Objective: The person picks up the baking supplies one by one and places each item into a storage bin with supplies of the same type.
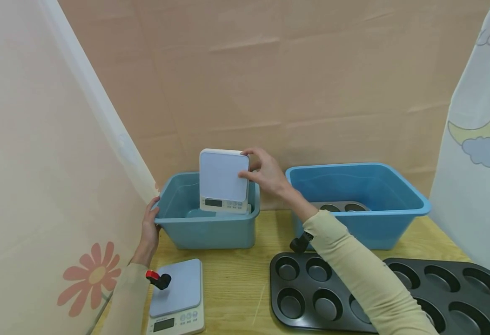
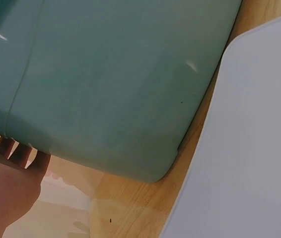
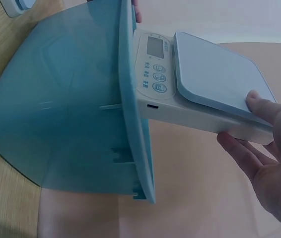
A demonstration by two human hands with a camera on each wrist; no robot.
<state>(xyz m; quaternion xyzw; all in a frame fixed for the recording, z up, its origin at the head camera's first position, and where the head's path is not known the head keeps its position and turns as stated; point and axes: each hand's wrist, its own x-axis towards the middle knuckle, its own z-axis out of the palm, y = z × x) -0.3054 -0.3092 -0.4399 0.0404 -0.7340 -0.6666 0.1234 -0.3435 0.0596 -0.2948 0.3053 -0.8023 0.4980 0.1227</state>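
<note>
My right hand (image 1: 267, 173) pinches a white kitchen scale (image 1: 224, 179) by its right edge, thumb on the weighing plate and fingers behind. In the right wrist view the scale (image 3: 220, 77) tilts up out of the teal bin (image 1: 211, 235), its display end at the rim. My left hand (image 1: 149, 230) grips the bin's left rim; the left wrist view shows its fingers (image 2: 19, 153) against the bin's side. A second kitchen scale (image 1: 177, 288) lies flat on the table, below the left wrist.
At the right stands a blue bin (image 1: 358, 223) with a muffin tin (image 1: 341, 204) inside. Dark muffin pans (image 1: 324, 298) lie on the wooden table (image 1: 236, 279), partly under the right forearm. Patterned sheets hang at both sides, brown paper behind.
</note>
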